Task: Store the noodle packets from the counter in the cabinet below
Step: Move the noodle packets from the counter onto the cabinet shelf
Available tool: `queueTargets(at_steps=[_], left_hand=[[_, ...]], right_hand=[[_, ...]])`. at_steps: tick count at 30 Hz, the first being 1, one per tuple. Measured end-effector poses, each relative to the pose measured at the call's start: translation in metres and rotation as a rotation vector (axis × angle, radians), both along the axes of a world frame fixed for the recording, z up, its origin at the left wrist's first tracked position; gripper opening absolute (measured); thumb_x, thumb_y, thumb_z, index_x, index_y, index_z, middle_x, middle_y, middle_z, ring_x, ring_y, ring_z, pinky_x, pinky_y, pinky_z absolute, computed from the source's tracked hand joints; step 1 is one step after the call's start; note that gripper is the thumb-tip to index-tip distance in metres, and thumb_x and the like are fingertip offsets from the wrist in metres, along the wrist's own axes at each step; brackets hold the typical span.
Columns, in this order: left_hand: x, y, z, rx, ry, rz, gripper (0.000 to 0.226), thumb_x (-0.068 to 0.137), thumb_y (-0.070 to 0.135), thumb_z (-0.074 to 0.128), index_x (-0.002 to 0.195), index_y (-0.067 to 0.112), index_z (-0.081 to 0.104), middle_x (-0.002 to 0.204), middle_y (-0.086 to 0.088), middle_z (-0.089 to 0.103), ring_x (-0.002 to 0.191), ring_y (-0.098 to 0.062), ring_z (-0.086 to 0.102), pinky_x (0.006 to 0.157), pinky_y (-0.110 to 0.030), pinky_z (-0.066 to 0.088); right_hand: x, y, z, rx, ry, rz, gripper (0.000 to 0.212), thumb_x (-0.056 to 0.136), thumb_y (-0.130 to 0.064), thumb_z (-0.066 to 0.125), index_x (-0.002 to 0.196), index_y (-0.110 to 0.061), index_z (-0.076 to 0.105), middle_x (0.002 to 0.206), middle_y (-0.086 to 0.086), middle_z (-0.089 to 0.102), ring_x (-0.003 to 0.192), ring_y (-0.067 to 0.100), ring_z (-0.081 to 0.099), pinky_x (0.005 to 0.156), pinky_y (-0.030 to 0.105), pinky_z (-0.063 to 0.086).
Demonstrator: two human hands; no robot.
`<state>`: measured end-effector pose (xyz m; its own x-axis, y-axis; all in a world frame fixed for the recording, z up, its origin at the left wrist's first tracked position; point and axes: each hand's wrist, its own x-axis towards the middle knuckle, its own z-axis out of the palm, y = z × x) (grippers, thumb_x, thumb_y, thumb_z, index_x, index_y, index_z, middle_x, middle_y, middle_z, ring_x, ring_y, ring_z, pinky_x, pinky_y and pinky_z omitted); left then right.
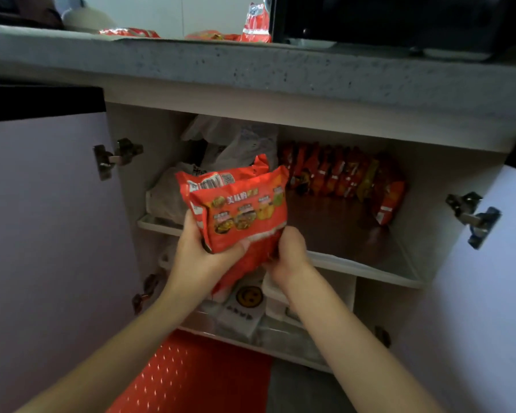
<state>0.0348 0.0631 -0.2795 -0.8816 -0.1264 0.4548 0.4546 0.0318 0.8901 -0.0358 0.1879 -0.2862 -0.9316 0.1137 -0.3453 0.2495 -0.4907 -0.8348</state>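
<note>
Both hands on a stack of red noodle packets (pixel 239 210), held in front of the open cabinet (pixel 411 180) at upper-shelf height.

My left hand (pixel 200 254): fingers wrapped round the stack's lower-left edge, thumb pressed on the front packet's face near the bottom seam. Closed firmly on the packets.

My right hand (pixel 289 251): curled in at the lower-right corner, knuckles toward camera, fingers tucked under and behind the stack. Closed on the packets too; fingertips hidden behind the wrappers, so I can't tell how deep they reach.

Stack looks like at least two or three packets: the front one faces me tilted slightly, another sticks up behind it, one more hangs below between my hands. Exact count unclear.

Stack is not resting on anything; it sits above the front lip of the upper shelf (pixel 370 269).

Row of stored packets (pixel 340 174) stands upright along the back of that shelf, right side, with one more packet leaning at the row's right end. White plastic bags (pixel 230 144) fill the shelf's left side.

More packets on counter (pixel 251 67): one upright packet (pixel 256 23), a flat packet (pixel 128 32) further left.

Both cabinet doors swung open. Lower shelf holds white items, one with a yellow smiley face (pixel 249 295). Red mat (pixel 191 374) on the floor.
</note>
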Motion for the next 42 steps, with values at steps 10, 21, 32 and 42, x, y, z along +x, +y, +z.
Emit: queueTargets(at_steps=[10,21,32,42], left_hand=[[-0.051,0.062,0.008,0.109,-0.143,-0.034,0.057,0.076,0.0,0.071,0.122,0.022,0.045,0.1,0.015,0.061,0.074,0.014,0.064,0.055,-0.006,0.049],[-0.163,0.152,-0.014,-0.127,-0.149,-0.028,0.082,0.065,0.028,0.082,0.135,0.021,0.038,0.13,0.003,0.054,0.121,-0.014,0.052,0.103,-0.038,0.042],[-0.261,0.281,-0.051,0.113,-0.19,0.0,0.091,0.074,0.019,0.078,0.145,0.01,0.021,0.141,-0.009,0.044,0.127,-0.018,0.044,0.107,-0.025,0.031],[-0.277,0.334,-0.055,-0.046,-0.138,0.003,0.093,0.072,0.038,0.076,0.141,0.005,0.023,0.141,-0.012,0.04,0.131,-0.025,0.039,0.109,-0.034,0.029]], right_hand=[[-0.036,0.173,-0.014,1.338,0.181,-0.208,0.038,0.093,-0.025,0.052,0.129,-0.016,0.047,0.123,0.004,0.054,0.113,0.023,0.054,0.095,0.039,0.046],[-0.061,0.244,-0.055,1.748,-0.049,0.087,0.062,0.096,-0.043,0.032,0.15,-0.016,0.018,0.151,0.009,0.03,0.136,0.027,0.033,0.113,0.04,0.025],[-0.069,0.253,-0.064,1.821,0.037,0.064,0.06,0.096,-0.044,0.031,0.15,-0.022,0.018,0.157,0.006,0.021,0.142,0.026,0.024,0.115,0.039,0.017],[-0.075,0.255,-0.07,1.814,0.047,0.025,0.056,0.096,-0.043,0.026,0.149,-0.025,0.021,0.158,0.0,0.02,0.141,0.022,0.026,0.115,0.037,0.02]])
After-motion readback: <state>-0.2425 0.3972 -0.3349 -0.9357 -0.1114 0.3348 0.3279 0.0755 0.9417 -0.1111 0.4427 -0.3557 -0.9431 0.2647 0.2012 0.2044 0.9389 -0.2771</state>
